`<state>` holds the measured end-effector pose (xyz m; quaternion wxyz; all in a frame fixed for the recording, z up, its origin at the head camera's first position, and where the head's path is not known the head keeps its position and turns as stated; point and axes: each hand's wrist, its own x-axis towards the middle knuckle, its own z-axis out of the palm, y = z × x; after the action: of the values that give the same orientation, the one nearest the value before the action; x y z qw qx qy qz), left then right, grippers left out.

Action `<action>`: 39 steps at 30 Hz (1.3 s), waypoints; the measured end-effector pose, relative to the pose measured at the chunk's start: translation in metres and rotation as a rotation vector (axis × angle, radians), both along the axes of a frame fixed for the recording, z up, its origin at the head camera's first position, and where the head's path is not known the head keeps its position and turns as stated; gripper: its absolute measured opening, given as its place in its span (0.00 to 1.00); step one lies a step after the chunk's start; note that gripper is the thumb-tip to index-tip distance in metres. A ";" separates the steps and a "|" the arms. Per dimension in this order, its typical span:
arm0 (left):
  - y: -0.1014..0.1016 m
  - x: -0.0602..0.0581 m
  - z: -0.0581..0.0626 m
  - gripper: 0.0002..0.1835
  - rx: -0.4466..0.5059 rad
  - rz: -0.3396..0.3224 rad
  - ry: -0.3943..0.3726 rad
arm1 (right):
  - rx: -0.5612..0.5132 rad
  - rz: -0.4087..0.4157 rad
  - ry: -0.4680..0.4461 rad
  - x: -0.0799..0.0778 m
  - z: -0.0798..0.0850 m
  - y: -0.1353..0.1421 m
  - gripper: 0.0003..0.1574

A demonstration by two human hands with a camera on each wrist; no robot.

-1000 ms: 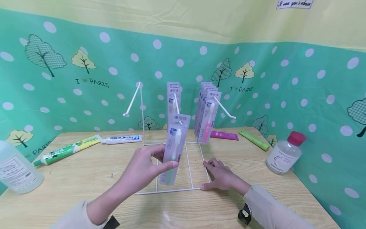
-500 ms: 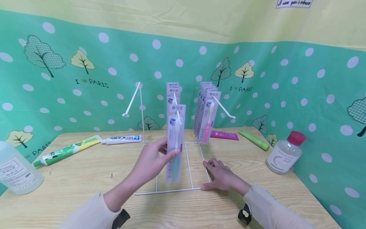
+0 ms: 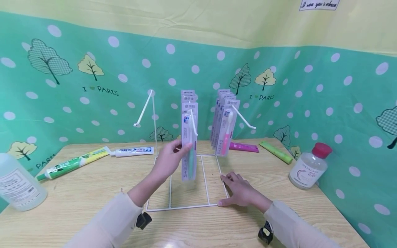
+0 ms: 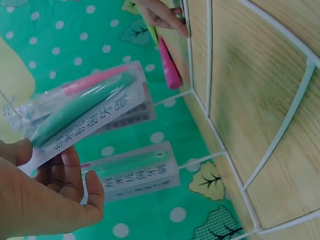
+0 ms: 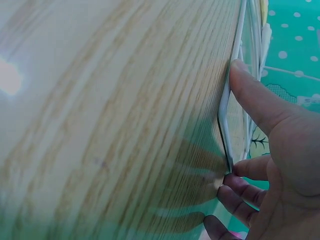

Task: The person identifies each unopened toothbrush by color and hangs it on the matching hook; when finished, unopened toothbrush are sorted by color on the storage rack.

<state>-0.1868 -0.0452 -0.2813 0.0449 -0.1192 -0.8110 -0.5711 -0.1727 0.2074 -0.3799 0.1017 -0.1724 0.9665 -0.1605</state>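
Note:
My left hand [image 3: 167, 160] pinches a packaged toothbrush [image 3: 190, 162] with a green handle between thumb and fingers. Its card is on the middle hook of a white wire display rack [image 3: 186, 207], and the hook's tip sticks out in front of it. Behind it on that hook hang more packs, mostly hidden. In the left wrist view the held green toothbrush [image 4: 85, 110] slants above the curled fingers. My right hand [image 3: 240, 190] grips the rack's front right base corner, thumb on the front wire and fingertips at the side wire [image 5: 223, 117].
Several toothbrush packs, a pink one [image 3: 226, 134] foremost, hang on the right hook. The left hook [image 3: 143, 110] is bare. Toothpaste tubes [image 3: 77, 162] lie behind and beside the rack. A red-capped bottle [image 3: 308, 168] stands right, a larger clear bottle [image 3: 20, 182] left.
My left hand has raised the toothbrush pack and moved it back along the middle hook, away from the tip. My right hand has stayed on the rack's corner.

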 end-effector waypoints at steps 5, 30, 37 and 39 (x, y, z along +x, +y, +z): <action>0.001 -0.015 -0.003 0.23 0.063 -0.003 -0.060 | 0.009 -0.009 0.001 0.000 -0.001 0.000 0.63; 0.002 -0.045 -0.008 0.30 0.219 0.036 -0.249 | 0.010 0.007 0.014 -0.001 -0.002 0.001 0.63; -0.002 -0.047 -0.017 0.32 0.180 0.029 -0.251 | -0.005 0.008 0.012 -0.001 -0.001 0.001 0.62; -0.005 -0.047 -0.020 0.31 0.168 0.024 -0.241 | -0.012 0.008 0.013 -0.001 0.000 0.001 0.62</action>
<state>-0.2340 -0.0498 -0.3013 -0.0361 -0.0358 -0.7613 -0.6464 -0.1738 0.2085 -0.3798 0.0951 -0.1779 0.9655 -0.1647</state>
